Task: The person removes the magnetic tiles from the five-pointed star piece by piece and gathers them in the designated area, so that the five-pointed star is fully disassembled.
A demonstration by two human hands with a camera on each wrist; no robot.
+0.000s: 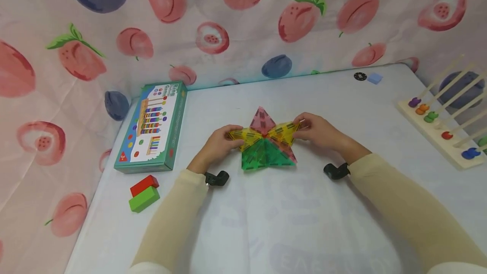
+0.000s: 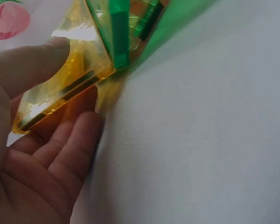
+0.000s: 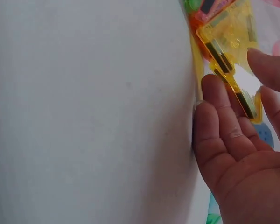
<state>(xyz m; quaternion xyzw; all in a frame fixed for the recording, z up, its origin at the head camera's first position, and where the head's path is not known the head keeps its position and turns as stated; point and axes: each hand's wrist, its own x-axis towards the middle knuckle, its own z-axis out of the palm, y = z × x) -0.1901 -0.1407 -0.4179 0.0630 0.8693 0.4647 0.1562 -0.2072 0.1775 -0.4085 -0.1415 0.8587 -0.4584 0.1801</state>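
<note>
The left hand (image 1: 217,143) pinches the left yellow tile (image 1: 243,136) of a star-shaped build of translucent triangle tiles (image 1: 266,143), thumb on top and fingers (image 2: 74,140) beneath the tile's outer tip. The right hand (image 1: 317,131) grips the right yellow tile (image 1: 284,132) the same way, its fingers (image 3: 224,121) under the tile edge and thumb above. The build sits at the middle of the desk (image 1: 304,223), which is covered in a white cloth; a pink tile (image 1: 262,121) points away from the person and two green tiles (image 1: 266,157) point toward them.

To the left lies a green game box (image 1: 154,126) printed with pictures of coloured rings on pegs; its title seems to read "Ring Game", though the lettering is small. Near it, a red block (image 1: 143,184) touches a green block (image 1: 143,200). At the right edge stands a wooden peg rack (image 1: 445,126) with coloured rings. Toward the far side lie a black disc (image 1: 359,76) and a blue square (image 1: 374,78). A fruit-printed cloth (image 1: 57,75) hangs behind.
</note>
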